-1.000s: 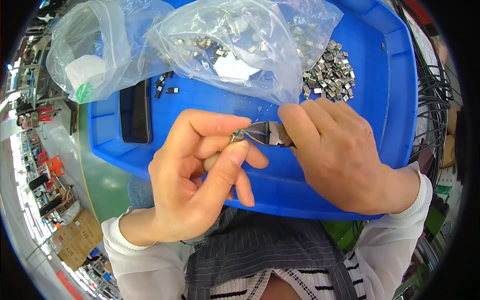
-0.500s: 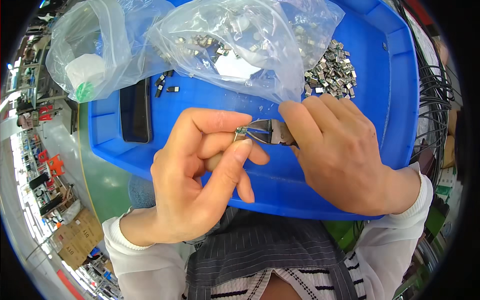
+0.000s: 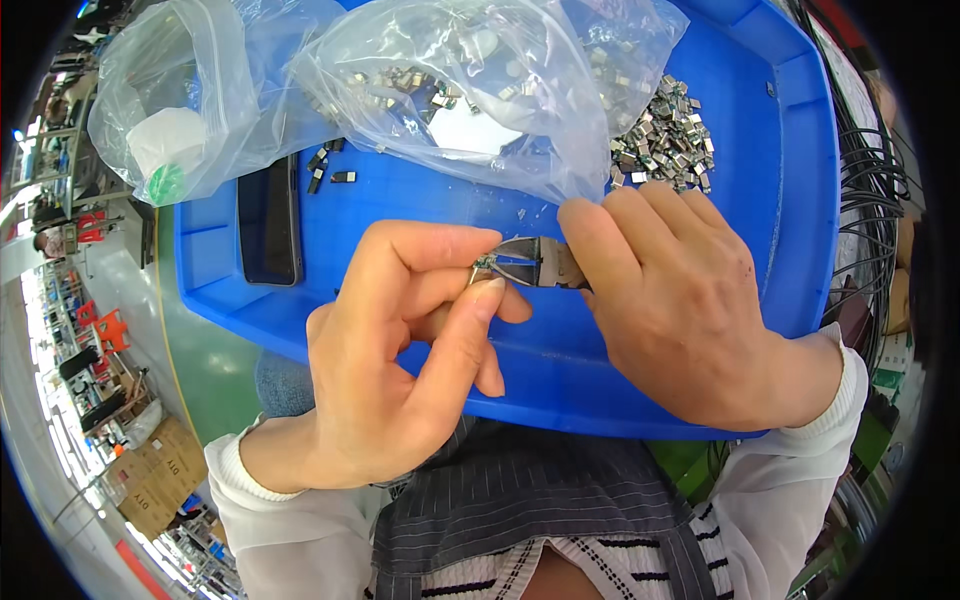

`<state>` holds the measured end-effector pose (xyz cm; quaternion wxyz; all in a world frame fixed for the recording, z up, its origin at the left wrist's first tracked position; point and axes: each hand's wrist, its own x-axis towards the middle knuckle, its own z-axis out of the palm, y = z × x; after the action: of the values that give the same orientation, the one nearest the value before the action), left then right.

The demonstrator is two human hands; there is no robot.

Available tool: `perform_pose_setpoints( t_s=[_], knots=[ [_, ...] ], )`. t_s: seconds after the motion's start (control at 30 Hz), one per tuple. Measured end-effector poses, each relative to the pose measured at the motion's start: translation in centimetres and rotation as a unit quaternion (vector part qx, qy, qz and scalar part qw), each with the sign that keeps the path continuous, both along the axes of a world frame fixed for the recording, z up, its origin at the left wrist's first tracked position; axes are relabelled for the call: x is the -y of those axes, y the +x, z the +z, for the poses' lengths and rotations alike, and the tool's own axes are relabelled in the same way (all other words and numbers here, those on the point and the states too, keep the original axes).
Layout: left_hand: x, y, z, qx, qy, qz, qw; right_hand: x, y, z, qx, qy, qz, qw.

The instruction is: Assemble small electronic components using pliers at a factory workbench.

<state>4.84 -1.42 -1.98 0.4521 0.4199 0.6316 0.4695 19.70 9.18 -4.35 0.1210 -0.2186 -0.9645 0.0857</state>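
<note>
Between the thumb and index finger of my left hand (image 3: 385, 355) is a small metal connector with a green circuit board end (image 3: 482, 267). My right hand (image 3: 675, 300) is wrapped round a pair of side cutters (image 3: 548, 262), palm down, with the handles mostly hidden under the fingers. The cutters' jaws point left and their tips meet the green end of the connector. A gap shows between the two jaws behind the tips. Both hands are over the near half of a blue plastic tray (image 3: 590, 405).
Many similar metal connectors lie in a pile (image 3: 665, 145) at the tray's far right. A clear plastic bag (image 3: 560, 110) holds more. Another clear bag (image 3: 225, 120) lies far left, near a black phone (image 3: 268, 230) and several small black connectors (image 3: 318, 170). Black cables (image 3: 868, 180) hang beyond the right edge.
The cutters' tips have moved slightly left, closer onto the connector's green end. My left hand has shifted very little and still pinches the connector.
</note>
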Motion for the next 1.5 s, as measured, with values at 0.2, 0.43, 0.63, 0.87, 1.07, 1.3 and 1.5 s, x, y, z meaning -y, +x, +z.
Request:
perform_pose_setpoints(
  t_s=[0.2,0.43,0.63,0.87,1.07,1.3,1.5],
  knots=[
    [0.1,0.1,-0.1,-0.048,0.017,-0.015,0.999,0.1,-0.1,-0.2,-0.011,0.006,0.0,1.0],
    [0.3,0.1,-0.4,-0.124,0.032,-0.027,0.991,0.2,0.0,-0.1,-0.003,-0.019,-0.001,1.0],
    [0.4,0.0,-0.5,-0.113,0.035,-0.032,0.992,0.4,0.2,0.2,0.012,-0.079,0.009,0.997],
    [0.0,-0.4,-0.1,-0.021,0.01,-0.029,0.999,0.0,0.4,1.3,0.052,-0.229,0.025,0.972],
    [-0.4,-0.9,0.9,0.132,-0.075,0.007,0.988,-0.3,0.1,1.5,0.075,-0.253,0.031,0.964],
    [-0.6,-0.5,0.6,0.046,-0.048,0.003,0.998,-0.2,-0.3,0.4,0.018,-0.068,0.011,0.997],
    [-0.4,-0.9,0.2,0.001,0.008,0.016,1.0,-0.8,0.7,1.9,0.046,-0.211,0.037,0.976]
  ],
)
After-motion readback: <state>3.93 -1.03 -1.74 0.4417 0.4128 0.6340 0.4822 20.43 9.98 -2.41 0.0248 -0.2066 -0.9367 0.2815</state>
